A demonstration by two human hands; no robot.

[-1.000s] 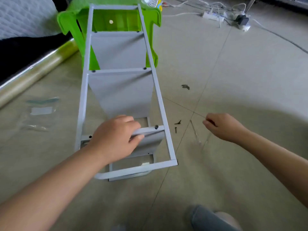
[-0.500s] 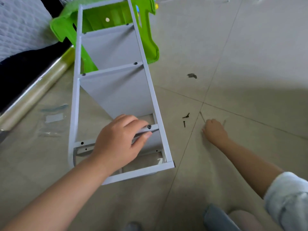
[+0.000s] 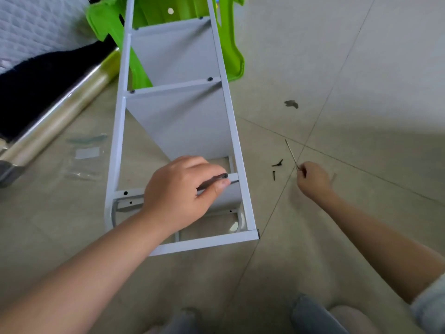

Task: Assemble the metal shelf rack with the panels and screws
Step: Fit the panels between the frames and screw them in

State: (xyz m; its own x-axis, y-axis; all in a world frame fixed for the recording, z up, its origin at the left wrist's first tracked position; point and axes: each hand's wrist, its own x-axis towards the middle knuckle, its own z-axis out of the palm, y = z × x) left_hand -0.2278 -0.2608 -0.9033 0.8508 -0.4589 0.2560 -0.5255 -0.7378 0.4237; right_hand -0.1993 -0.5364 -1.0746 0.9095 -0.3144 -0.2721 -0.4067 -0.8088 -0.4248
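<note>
The white metal shelf rack [image 3: 234, 141] lies on its side on the tiled floor, with two grey panels [image 3: 183, 126] screwed between its rails. My left hand [image 3: 183, 191] grips the rack's nearest crossbar, its thumb beside a dark screw [image 3: 224, 175] in the bar. To the right of the rack, my right hand [image 3: 313, 180] pinches the near end of a thin metal screwdriver [image 3: 290, 151] whose tip points away over the floor. Loose black screws [image 3: 277, 163] lie between the rack and that hand.
A green plastic stool [image 3: 231, 39] props the rack's far end. A roll of clear film [image 3: 55, 116] lies at the left beside a dark cloth. An empty plastic bag [image 3: 84, 155] lies left of the rack. My knees show at the bottom edge.
My right hand has gone down to the floor right of the screws and picked up the thin screwdriver. My left hand stays on the near crossbar. The view has tilted down.
</note>
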